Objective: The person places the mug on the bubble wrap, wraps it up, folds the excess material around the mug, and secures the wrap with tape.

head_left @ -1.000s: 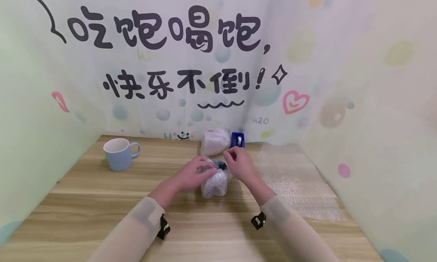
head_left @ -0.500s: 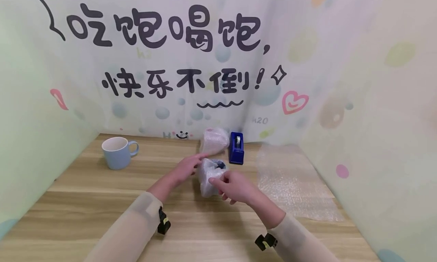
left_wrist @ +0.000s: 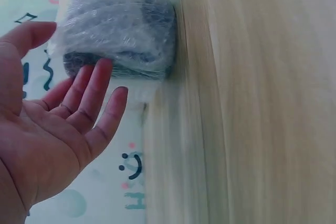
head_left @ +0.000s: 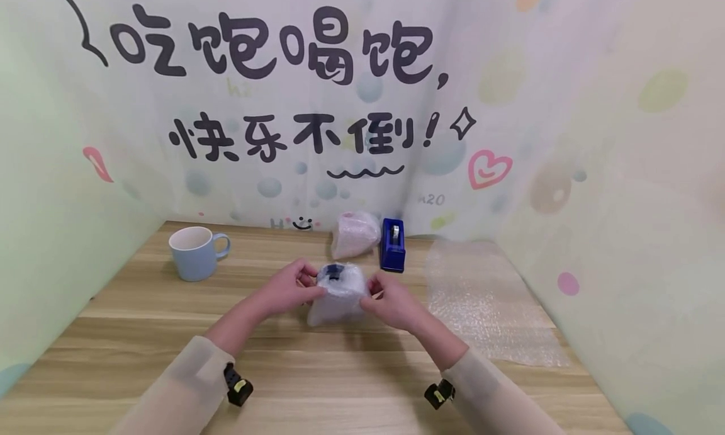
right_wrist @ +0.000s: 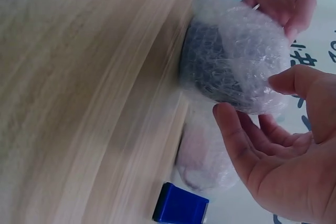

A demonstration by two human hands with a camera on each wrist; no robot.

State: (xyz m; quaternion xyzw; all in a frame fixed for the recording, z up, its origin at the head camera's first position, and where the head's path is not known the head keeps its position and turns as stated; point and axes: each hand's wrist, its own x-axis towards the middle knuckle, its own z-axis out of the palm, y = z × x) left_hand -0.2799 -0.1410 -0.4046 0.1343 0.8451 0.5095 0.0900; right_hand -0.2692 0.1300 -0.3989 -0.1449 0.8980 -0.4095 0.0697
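A dark mug in bubble wrap (head_left: 340, 296) stands on the table in front of me; its dark opening shows at the top, and a curved handle shows through the plastic in the left wrist view. My left hand (head_left: 289, 289) holds its left side, thumb in front and fingertips against the wrap. On the opposite side my right hand (head_left: 393, 301) grips it, with the thumb (right_wrist: 294, 83) pressed on the plastic and fingers curved along it. Behind it lies a second wrapped item (head_left: 357, 235), pinkish under the bubble wrap.
A blue tape dispenser (head_left: 393, 245) stands beside the pinkish bundle. To the right, a flat sheet of bubble wrap (head_left: 489, 303) is spread on the wooden table (head_left: 141, 366). An unwrapped light blue mug (head_left: 195, 255) is at the back left, near the wall.
The wrapped mug has turned, its dark opening now toward the left. My right hand has moved from behind it, across its front, to its right side; the left hand has shifted slightly left.
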